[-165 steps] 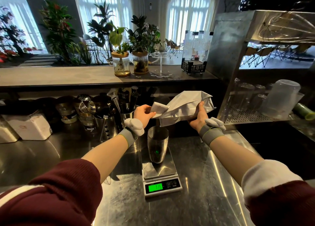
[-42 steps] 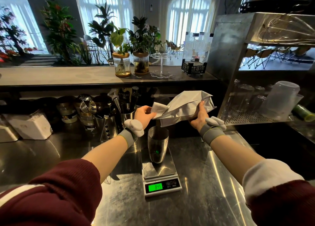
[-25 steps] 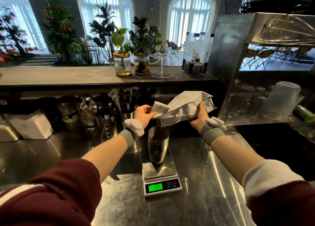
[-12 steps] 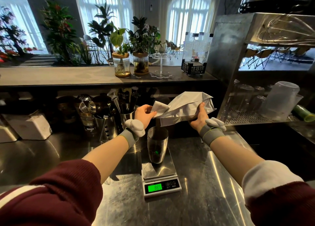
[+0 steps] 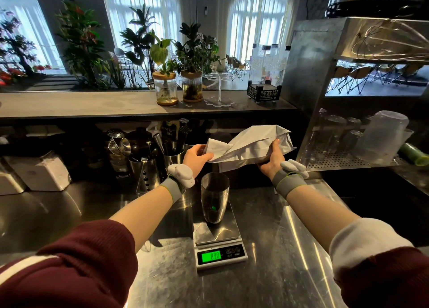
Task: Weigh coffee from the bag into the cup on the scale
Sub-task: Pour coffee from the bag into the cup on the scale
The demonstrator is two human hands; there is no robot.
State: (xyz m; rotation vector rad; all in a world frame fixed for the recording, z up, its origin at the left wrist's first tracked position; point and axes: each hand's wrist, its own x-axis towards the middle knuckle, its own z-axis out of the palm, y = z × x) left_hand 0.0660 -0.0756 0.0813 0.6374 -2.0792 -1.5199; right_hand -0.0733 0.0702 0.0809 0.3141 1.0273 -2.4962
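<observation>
Coffee bag [image 5: 251, 146] sits tilted in your grip above the cup [image 5: 214, 197]: your left hand [image 5: 196, 158] pinches its folded mouth, your right hand [image 5: 271, 160] clasps the body. Cup stands upright on the scale [image 5: 218, 238], whose green display seems to read 89.0, though the digits are small.

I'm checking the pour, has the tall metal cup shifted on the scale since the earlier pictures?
No. The tall metal cup stands at the same spot on the steel scale platform, directly behind the green display.
</observation>
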